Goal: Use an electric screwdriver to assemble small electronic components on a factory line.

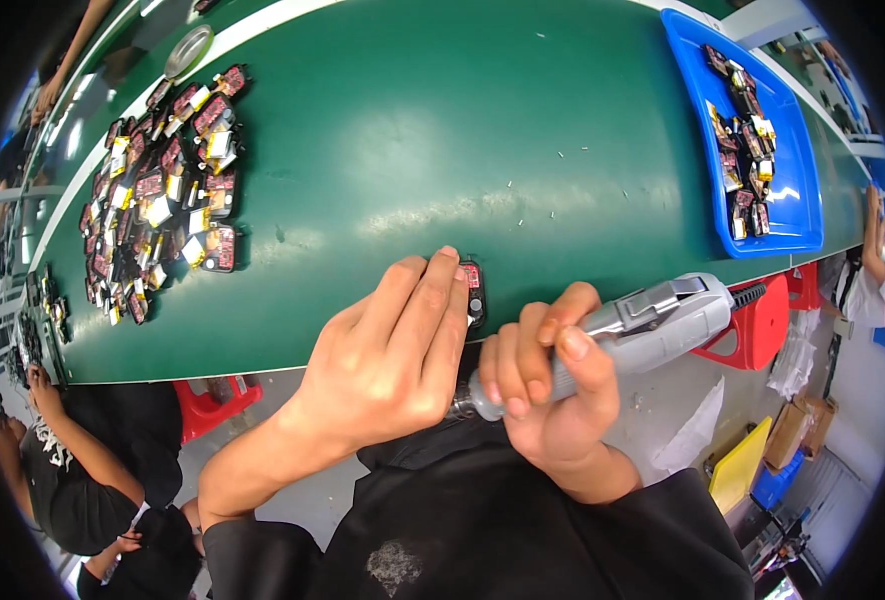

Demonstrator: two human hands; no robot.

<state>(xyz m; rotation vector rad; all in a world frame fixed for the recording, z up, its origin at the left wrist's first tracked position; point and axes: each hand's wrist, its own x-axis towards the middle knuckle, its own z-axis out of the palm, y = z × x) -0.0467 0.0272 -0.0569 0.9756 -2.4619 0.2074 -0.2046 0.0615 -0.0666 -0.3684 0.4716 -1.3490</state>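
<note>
My left hand lies at the near edge of the green table, fingers together, against the left side of a small black device housing. A red circuit board and a round part show in this housing; the rest is behind my fingers. Wrapped in my right hand is a grey electric screwdriver, lying slantwise with its corded end up to the right. Its nose points down-left, beneath my left wrist, and the bit is hidden from sight.
On the left of the green table lies a heap of similar housings with battery packs. A blue tray at right holds several more. Tiny pins are scattered mid-table. Red stools stand below; another person sits at left.
</note>
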